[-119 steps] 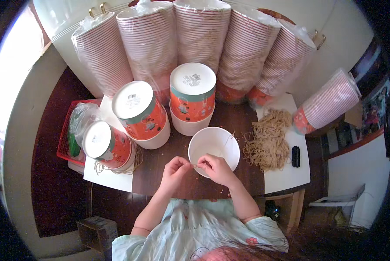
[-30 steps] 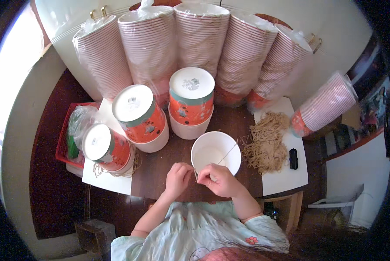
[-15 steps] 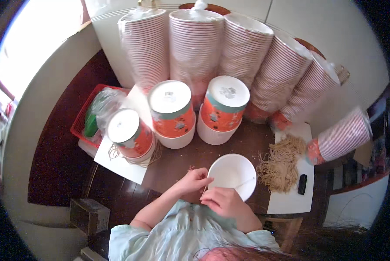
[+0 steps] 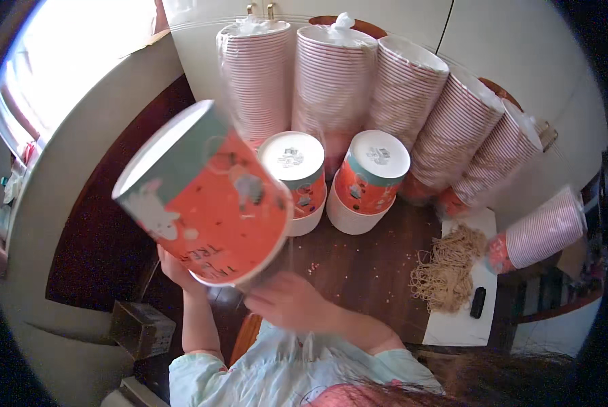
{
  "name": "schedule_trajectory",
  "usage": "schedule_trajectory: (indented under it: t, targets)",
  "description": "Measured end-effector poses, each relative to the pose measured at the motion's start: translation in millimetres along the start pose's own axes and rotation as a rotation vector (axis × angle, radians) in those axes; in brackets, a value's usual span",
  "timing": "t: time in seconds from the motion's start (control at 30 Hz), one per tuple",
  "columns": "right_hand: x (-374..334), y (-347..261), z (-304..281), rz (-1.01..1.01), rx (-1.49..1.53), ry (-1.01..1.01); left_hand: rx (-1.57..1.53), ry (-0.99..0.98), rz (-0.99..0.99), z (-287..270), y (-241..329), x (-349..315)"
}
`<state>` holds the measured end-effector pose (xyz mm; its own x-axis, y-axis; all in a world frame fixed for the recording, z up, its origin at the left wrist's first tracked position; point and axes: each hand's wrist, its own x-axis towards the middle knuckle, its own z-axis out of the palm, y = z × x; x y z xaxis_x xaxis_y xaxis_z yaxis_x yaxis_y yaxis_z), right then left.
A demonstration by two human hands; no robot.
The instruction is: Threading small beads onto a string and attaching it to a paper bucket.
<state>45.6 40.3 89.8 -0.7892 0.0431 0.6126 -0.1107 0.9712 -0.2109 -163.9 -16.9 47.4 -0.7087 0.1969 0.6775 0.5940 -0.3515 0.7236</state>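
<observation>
An orange and green printed paper bucket (image 4: 212, 197) is raised large at the left, tilted with its base up and its rim down toward me. My left hand (image 4: 177, 273) grips it at the lower rim, with most of the fingers hidden behind it. Close under the rim on the other side is my right hand (image 4: 290, 300), smeared by motion; whether it touches the bucket I cannot tell. Two more upside-down bucket stacks, a left one (image 4: 292, 159) and a right one (image 4: 378, 159), stand on the dark table behind.
Tall wrapped stacks of paper buckets (image 4: 334, 81) line the back. To the right, a heap of tan string (image 4: 446, 271) and a small black object (image 4: 478, 302) lie on a white sheet (image 4: 453, 331). Another wrapped stack (image 4: 544, 227) leans beyond. A box (image 4: 141, 330) sits lower left.
The bucket, whose white inside faced up in front of me, is now upside down and lifted to the left. Both hands moved left with it. It hides the small left stack and red basket.
</observation>
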Motion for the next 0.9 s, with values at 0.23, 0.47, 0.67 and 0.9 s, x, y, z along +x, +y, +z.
schedule_trajectory:
  t: [0.23,0.47,0.67,0.9]
  targets:
    - [42.3,52.5,110.8,0.07,0.042,0.047,0.676,-0.016,0.353,-3.1,-98.8,40.1]
    - [10.0,63.0,164.8,0.074,-0.035,-0.143,0.68,-0.219,0.11,-21.5,-144.6,-14.9]
    - [-12.5,65.6,191.5,0.191,0.077,-0.187,0.664,-0.327,0.012,-40.6,-137.4,-24.0]
    - [-18.7,60.0,189.6,0.231,0.154,-0.298,0.516,-0.221,0.383,6.1,-46.2,8.3]
